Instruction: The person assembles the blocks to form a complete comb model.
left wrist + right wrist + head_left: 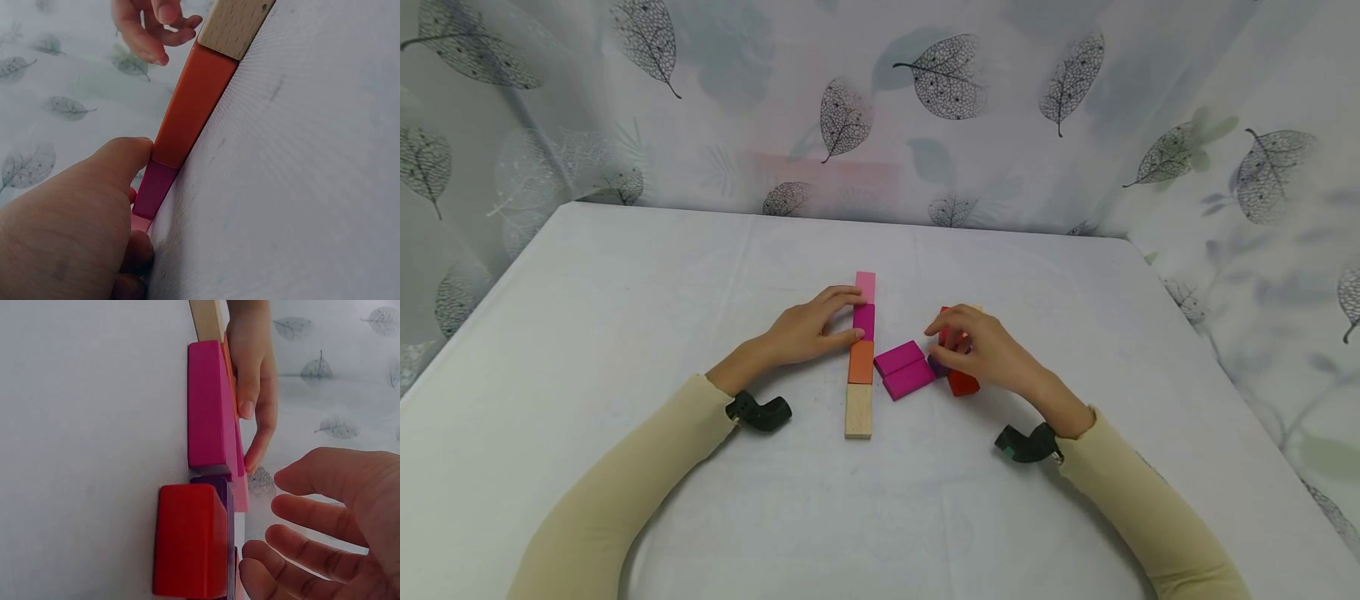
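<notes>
A straight row of blocks lies on the table: a pink block (867,283), a magenta block (867,320), an orange block (861,363) and a plain wooden block (858,412) nearest me. My left hand (801,332) touches the row from its left side, thumb by the magenta-orange joint and fingers extended toward the pink block. Two more magenta blocks (910,380) lie side by side, slanted, right of the orange one. Over a cluster with a purple block (937,367) and a red block (189,540) hovers my right hand (992,350), fingers loosely bent, holding nothing.
A white cloth covers the table (700,517), whose far edge meets a leaf-patterned curtain (722,108). Beyond the right hand, parts of another red block (944,313) and a pale wooden piece (975,307) show; the hand hides the rest of that cluster.
</notes>
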Tool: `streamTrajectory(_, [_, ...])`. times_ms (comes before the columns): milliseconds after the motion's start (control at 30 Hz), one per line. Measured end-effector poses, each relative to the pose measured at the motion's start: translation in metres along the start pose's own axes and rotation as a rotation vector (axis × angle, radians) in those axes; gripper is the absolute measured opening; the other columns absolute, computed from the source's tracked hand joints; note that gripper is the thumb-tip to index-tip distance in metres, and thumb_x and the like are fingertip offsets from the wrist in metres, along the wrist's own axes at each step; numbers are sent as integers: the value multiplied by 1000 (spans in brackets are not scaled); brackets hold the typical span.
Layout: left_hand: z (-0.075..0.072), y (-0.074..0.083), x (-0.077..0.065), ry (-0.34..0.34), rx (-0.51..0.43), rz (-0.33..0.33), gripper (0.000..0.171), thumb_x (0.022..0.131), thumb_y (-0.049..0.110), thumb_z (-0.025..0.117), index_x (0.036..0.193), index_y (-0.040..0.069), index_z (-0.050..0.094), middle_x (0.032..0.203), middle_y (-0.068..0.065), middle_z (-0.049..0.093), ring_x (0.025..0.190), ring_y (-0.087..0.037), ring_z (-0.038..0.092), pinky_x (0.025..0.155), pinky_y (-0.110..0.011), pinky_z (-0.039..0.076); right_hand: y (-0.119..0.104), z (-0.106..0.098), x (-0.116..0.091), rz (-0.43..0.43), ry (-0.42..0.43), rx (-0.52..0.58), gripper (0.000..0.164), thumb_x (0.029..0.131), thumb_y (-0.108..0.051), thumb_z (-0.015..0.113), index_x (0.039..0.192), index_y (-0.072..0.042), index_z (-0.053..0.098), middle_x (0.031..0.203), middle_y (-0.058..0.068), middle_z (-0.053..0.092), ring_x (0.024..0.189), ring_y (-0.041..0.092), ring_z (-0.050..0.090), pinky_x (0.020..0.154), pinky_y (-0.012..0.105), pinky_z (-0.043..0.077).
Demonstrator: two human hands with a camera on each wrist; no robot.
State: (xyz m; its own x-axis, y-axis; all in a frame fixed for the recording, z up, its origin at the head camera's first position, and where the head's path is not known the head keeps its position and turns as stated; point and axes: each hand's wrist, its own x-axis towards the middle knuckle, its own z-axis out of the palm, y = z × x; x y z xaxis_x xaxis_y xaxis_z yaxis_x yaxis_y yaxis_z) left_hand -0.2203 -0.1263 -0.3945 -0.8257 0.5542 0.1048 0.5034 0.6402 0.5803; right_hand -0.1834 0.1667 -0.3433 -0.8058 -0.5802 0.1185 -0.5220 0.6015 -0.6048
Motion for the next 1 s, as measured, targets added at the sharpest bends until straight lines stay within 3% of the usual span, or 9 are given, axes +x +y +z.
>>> streamTrajectory(333, [-1,1,0,-11,7,-9,57,95,40,60,145,17,44,153,-2,35,74,-13,50,66,-31,40,12,-2,1,40,29,9,24,87,-4,71,109,2,65,112,16,58,77,19,57,69,27,50])
streamTrajectory(800, [-3,3,-1,-1,1,-7,56,95,39,61,144,16,45,153,-1,35,73,-13,48,65,-32,39,23,-2,5,95,81,-52,28,85,-3,72,112,3,65,116,22,54,79,23,52,66,29,45])
streamTrajectory(1000, [-2,2,-1,-3,2,-3,56,95,38,60,144,17,45,153,-1,35,74,-13,49,66,-31,40,30,-2,5,111,72,-49,31,86,-4,72,115,4,63,117,24,54,87,29,53,71,34,48])
